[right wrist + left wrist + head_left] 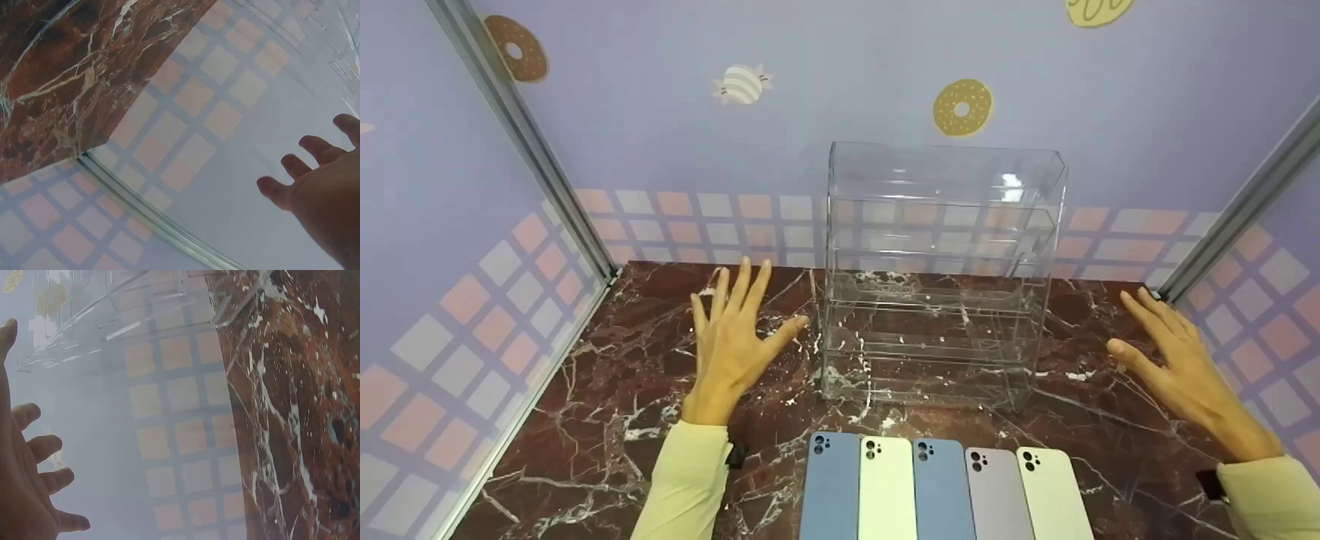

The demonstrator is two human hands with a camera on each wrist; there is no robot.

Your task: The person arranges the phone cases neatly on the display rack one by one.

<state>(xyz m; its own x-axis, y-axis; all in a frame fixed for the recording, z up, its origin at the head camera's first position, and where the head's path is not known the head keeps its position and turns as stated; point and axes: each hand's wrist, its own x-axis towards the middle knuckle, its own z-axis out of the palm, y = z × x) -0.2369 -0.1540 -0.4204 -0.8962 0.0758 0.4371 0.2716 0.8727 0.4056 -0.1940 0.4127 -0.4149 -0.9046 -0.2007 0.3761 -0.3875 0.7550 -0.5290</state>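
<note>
Five phone cases [942, 491] lie nearest the cam, side by side in a row on the dark marbled tabletop [600, 397], L to R: blue, white, blue, lilac, white. Each has dark camera spots near its upper L corner; bottoms cut off by the frame edge. Just behind the row, approx. mid-tabletop, a clear tiered stand [937, 277] stands upright, its shelves showing the wall [870, 45] & stone thru them.

L hand [733, 341] is wide & empty: fingers straight, spread, thumb out twd the stand's L side, near but apart. R hand [1181, 367] is also wide & empty, farther off on the stand's R, fingers extended, thumb apart. Both hands well clear of the cases. Pale sleeves [679, 480] on both arms, w/ a small black device [736, 455] at the L wrist. Lilac wall behind has donut & candy prints, plus pink/white squares along its base.
</note>
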